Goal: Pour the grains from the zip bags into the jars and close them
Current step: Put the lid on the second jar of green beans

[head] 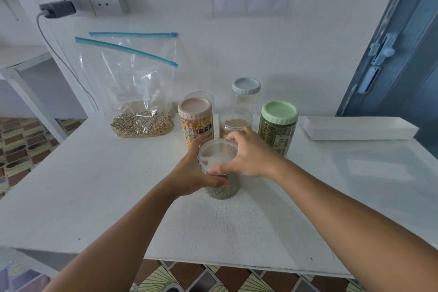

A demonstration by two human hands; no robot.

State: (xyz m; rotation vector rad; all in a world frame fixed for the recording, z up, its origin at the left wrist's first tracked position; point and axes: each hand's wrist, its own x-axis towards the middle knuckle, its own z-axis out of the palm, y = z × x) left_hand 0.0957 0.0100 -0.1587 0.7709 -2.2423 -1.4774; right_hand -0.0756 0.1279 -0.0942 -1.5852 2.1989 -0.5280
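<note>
In the head view, a clear jar (219,187) holding green grains at its bottom stood on the white table (94,185) at the centre of the frame. Its body was gripped by the left hand (194,173), thumb curled across the front. A clear lid (216,154) on the jar's mouth was grasped by the right hand (246,154), fingers curled round the rim from the right. Whether the lid was fully seated could not be told.

Just above the hands, three more jars were grouped: a pink-lidded jar (195,118) of yellow grains to the left, an open jar (234,123) of tan grains in the middle, and a green-lidded jar (278,125) of green grains to the right. A blue-lidded jar (246,96) was seen behind them.

At the upper left, two zip bags (132,83) with blue seals were propped against the wall, brown grains lying at the bottom. A white tray (360,128) lay at the right edge of the table.
</note>
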